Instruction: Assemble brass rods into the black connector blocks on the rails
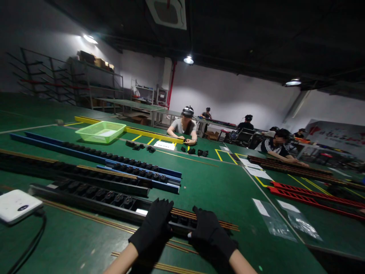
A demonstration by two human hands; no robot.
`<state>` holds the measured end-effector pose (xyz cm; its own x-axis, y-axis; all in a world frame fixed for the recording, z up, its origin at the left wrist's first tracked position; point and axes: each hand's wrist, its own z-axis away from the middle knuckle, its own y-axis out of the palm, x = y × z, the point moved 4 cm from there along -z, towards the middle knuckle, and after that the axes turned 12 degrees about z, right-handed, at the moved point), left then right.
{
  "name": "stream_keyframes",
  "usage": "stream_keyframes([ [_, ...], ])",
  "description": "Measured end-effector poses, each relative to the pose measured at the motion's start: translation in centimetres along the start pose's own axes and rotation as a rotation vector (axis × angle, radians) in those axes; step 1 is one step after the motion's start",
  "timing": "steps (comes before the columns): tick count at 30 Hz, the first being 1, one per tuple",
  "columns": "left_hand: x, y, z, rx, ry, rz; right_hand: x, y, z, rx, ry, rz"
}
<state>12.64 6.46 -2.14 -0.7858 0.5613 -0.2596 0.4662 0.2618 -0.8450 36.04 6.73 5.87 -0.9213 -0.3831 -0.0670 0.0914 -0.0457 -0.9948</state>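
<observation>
A long black channel [116,211] with a row of black socket modules [110,196] in it lies in front of me. My left hand [155,220], in a black glove, is closed over the channel near its right end. My right hand [211,230], also gloved, closes around the end part, thumb on the near side. Thin brass rods [184,214] run along the channel between my hands and stick out past the right one. My palms hide part of the channel and rods. A small white label [142,212] shows inside the channel beside my left hand.
More brass rods [94,217] lie along the near side. Beyond are another black channel [114,182], blue channels [168,186], a green basket [101,132] and a yellow channel [148,133] with a person behind it. A white device [18,207] sits left; plastic bags [275,220] and red channels [302,198] lie right.
</observation>
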Motion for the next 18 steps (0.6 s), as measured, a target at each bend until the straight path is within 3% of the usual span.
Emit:
stream_keyframes([
  [7, 5.1, -6.4, 1.2, 0.078, 0.03, -0.1, 6.3, -1.2, -3.3, -0.065, -0.05, -0.012],
  [10, 8.2, -8.7, 2.3, 0.091, 0.019, -0.159, 9.9, -1.5, -4.7, -0.163, -0.069, 0.002],
  [14, 12.2, -11.3, 5.0, -0.107, -0.184, -0.258, 15.2, -1.7, -7.3, -0.202, -0.113, -0.001],
  [18, 13.6, -12.5, 9.6, -0.359, -0.369, -0.429, 20.1, -2.3, -10.5, -0.222, -0.149, 0.002],
])
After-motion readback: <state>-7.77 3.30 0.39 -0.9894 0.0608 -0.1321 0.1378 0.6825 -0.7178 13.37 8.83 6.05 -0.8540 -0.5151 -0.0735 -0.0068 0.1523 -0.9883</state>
